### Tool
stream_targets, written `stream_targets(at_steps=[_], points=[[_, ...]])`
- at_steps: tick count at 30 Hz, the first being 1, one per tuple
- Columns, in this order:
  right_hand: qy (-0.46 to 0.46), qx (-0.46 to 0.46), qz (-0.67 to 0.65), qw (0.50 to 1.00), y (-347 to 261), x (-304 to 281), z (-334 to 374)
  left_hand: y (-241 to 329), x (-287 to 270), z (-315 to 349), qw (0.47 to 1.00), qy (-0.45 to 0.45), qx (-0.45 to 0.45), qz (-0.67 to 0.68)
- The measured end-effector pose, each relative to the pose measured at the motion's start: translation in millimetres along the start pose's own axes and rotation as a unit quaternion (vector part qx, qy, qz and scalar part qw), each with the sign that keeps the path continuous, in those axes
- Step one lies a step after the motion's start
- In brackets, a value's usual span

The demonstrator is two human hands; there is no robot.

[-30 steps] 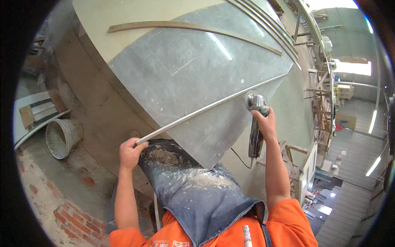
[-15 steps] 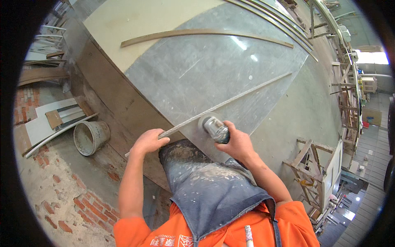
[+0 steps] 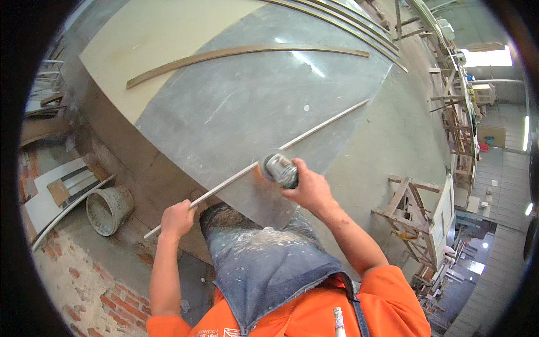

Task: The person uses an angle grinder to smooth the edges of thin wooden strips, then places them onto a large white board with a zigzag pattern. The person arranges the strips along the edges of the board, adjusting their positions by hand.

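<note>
My left hand (image 3: 178,218) is closed round a long thin pale rod (image 3: 224,183), near its lower end, which sticks out past the table edge. The rod slants up to the right across a grey smooth sheet (image 3: 241,104). In my right hand (image 3: 310,189) is a small angle grinder (image 3: 281,170), its head beside the middle of the rod. The disc is smeared by motion, with an orange tint on its left. Whether the disc touches the rod, I cannot tell.
A long curved strip (image 3: 241,51) lies across the far part of the table, with several thin strips (image 3: 337,31) at its back right. To the left on the floor stand a dirty bucket (image 3: 109,209) and leaning boards (image 3: 62,188). A wooden frame (image 3: 412,216) stands at right.
The rod has turned a little, and its ribbed look has gone smooth. My left hand has shifted left and lower; the grinder has come closer to the rod. The whole view has shifted too.
</note>
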State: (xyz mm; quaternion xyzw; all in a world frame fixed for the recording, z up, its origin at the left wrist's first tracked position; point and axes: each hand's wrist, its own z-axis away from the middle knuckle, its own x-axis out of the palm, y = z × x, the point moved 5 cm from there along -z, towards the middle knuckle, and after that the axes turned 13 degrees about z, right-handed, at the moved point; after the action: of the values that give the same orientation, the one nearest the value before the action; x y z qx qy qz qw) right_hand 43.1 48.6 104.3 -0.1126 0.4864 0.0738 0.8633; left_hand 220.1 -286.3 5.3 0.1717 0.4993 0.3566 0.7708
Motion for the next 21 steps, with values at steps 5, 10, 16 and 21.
stream_targets(at_steps=[5, 10, 16, 21], points=[[0.063, 0.102, 0.013, 0.993, 74, -35, -23, -6, 4, 5, 0.999, 0.026, 0.024, -0.019], [0.092, 0.174, -0.001, 0.98, 145, -64, -44, -10, 6, 9, 0.997, 0.045, 0.055, -0.038], [0.13, 0.25, -0.011, 0.959, 210, -89, -74, -13, 10, 7, 0.995, 0.055, 0.072, -0.043], [0.165, 0.279, -0.035, 0.945, 269, -106, -104, -22, 13, 8, 0.994, 0.058, 0.07, -0.057]])
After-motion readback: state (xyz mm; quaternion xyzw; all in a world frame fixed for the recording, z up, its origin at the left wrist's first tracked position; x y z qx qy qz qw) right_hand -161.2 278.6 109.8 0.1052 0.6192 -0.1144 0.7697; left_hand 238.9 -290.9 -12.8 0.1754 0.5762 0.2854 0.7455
